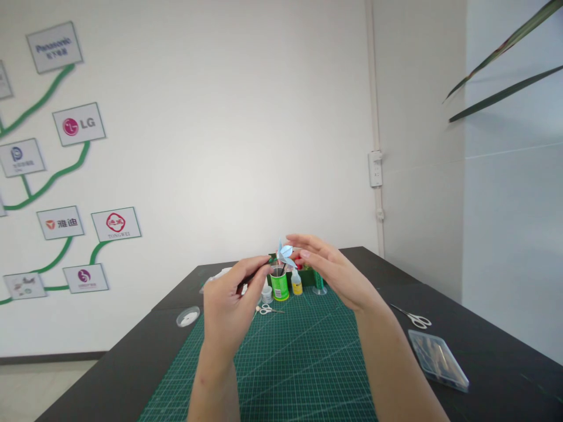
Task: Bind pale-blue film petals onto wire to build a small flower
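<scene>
Both my hands are raised above a green cutting mat. My left hand is closed in a pinch on a thin green stem that carries a small light-blue folded paper flower. My right hand reaches in from the right, fingers stretched out and slightly curved, with the fingertips touching the paper flower's petals. Behind the flower stand a green cylindrical can and a small glue bottle with a yellow label.
A dark table carries the mat. Small scissors lie on the mat, larger scissors and a clear plastic box lie to the right, and a tape roll lies to the left. A green holder stands at the back.
</scene>
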`<state>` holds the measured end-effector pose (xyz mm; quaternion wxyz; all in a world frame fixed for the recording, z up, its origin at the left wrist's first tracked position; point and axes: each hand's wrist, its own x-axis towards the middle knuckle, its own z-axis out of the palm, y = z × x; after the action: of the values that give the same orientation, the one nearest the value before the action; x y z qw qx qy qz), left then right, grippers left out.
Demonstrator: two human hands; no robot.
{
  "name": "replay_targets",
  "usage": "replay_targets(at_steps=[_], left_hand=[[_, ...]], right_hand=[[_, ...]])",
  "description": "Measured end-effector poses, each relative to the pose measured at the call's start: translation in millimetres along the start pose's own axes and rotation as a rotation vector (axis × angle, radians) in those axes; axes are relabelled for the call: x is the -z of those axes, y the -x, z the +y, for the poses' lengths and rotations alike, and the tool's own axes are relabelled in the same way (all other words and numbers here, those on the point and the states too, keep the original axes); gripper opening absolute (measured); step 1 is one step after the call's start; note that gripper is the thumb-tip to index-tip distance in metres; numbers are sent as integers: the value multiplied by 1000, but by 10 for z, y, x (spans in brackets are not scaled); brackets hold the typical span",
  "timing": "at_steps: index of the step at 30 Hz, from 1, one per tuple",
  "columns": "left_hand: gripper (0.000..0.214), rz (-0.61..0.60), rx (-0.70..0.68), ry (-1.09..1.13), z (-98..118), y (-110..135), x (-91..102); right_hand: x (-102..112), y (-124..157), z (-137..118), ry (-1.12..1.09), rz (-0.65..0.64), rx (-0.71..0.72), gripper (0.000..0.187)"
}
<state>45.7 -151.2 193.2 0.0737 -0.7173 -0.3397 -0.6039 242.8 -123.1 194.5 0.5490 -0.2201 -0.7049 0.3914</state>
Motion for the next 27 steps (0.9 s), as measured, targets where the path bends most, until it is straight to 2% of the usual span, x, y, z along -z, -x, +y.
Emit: replay_targets(at_steps=[5,10,12,16,19,27], left_hand=[[16,0,0,0,-5,-3,-15],[17,3,1,-17,-16,-4,-14],[17,7,10,-26,-25,-7,-15],[17,9,49,-43,-57,-18,-24],[17,-6,62,-63,-93,-28,-31],[19,-91,58,-94,-179,-48,-53]], right_hand=[[-67,70,-39,-84,-326,-76,44],[-162,93,-29,-78,-476,-167,52],[-187,110,-45,-7,-468,-188,49],[-235,177,-133,241,-319,-106,33],[-271,241,-207,390,-255,-46,35],[-287,400,-319,432,-270,-21,39]])
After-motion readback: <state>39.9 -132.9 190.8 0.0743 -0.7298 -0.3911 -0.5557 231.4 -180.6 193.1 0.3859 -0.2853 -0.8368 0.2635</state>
